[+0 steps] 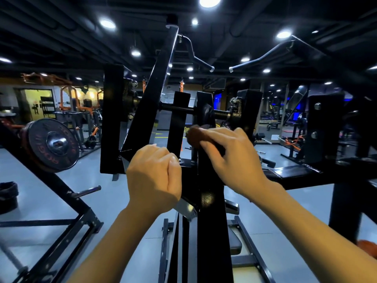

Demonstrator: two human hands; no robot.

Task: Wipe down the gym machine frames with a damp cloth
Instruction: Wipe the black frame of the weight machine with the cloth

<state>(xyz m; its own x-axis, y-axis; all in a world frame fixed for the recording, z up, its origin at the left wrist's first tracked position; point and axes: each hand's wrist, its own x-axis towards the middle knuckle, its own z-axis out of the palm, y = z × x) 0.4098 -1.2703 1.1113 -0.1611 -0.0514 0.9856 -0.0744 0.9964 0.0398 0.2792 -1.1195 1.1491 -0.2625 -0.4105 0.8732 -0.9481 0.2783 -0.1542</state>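
On your far left a round weight plate (53,144) hangs on another machine; leave it alone. Your left hand (154,178) is curled into a fist beside the black frame (211,211), and I cannot see anything in it. Your right hand (229,158) sits on top of the frame post. Its fingers (210,144) are bent around a small brown cloth (193,135) and press it to the metal. Keep the cloth flat. Rub slowly down the post. Go around every side, and keep away from the bolt above.
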